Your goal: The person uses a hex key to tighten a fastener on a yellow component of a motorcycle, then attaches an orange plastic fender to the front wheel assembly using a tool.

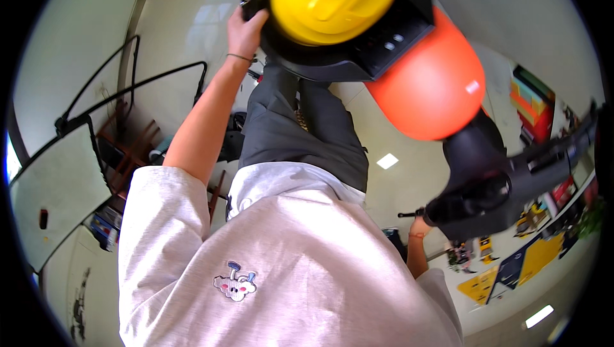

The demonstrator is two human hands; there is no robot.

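One whiteboard (61,187), black-framed, far left. Brown chair frames (137,145) beside it, number unclear. One left grip (246,32), clamped on the left edge of one black housing (307,59), top centre. One yellow dome (336,1) set in the housing. One right grip (419,227), mostly hidden by one black fixture (476,200); cannot tell its closure. One orange-red rounded shell (428,85), between housing and fixture. Far right: one green plant (591,219).
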